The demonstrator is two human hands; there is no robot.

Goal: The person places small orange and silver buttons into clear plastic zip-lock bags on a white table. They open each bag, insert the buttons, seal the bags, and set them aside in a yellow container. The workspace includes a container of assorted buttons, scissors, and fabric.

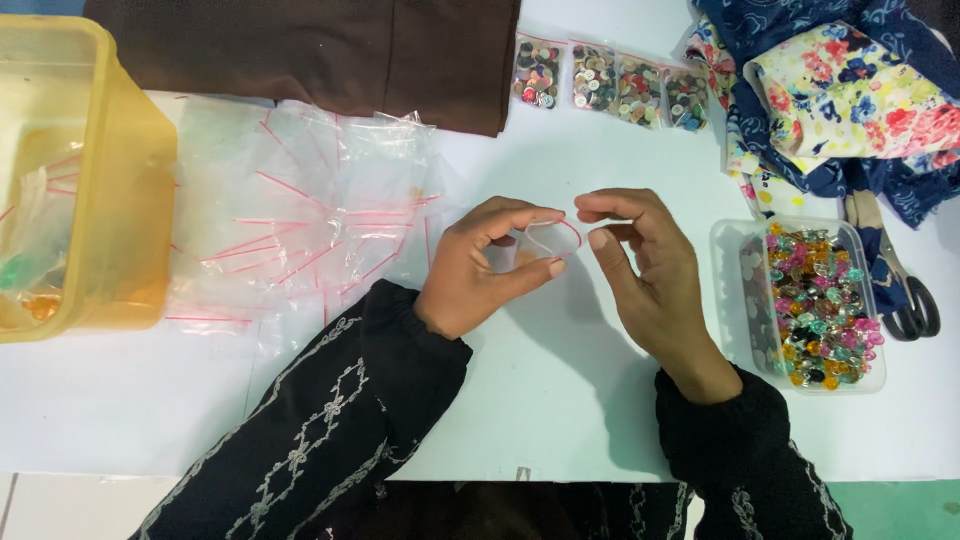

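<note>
Evidently a small clear zip bag (552,238) with a red seal line is being opened at the middle of the white counter (560,400): its mouth is pulled into a loop between both hands. The left hand (480,270) has its grip pinched on the left edge, the right hand (650,270) on the right edge. A clear tub of coloured buttons (820,305) stands just right of the right hand; empty bags (300,220) lie to the left. Judged from this, filling comes next, which calls for one hand freed while the mouth is kept wide.
</note>
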